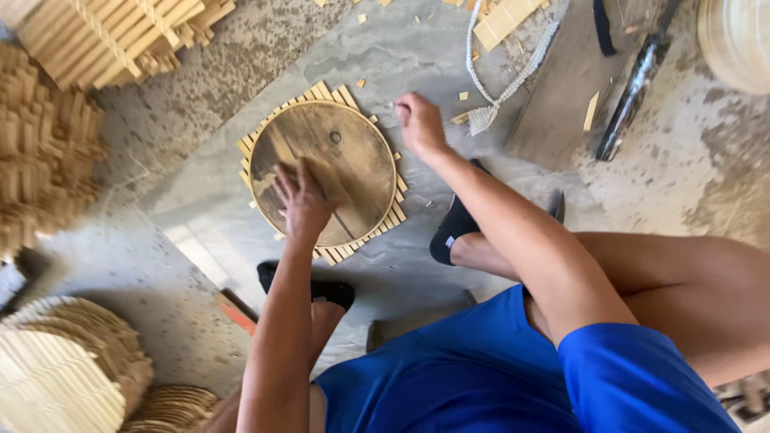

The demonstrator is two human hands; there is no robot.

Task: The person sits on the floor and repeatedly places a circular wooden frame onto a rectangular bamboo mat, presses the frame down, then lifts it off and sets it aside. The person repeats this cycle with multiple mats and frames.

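- Two hands at work, head view only. Left hand (303, 202) lies flat, fingers spread, pressing on the disc (325, 172); it grips nothing.
- Disc sits on the slat mat (391, 215), which rests on the floor between your feet.
- Right hand (419, 122) is at the mat's upper right edge, fingers curled; whether it holds anything, I cannot tell.
- Keep your left palm's weight centred so the disc does not slide on the slats.
- Keep the slat ends showing evenly all round the rim.
- Cord (505, 88) and scraps lie just beside your right hand; keep them off the mat.
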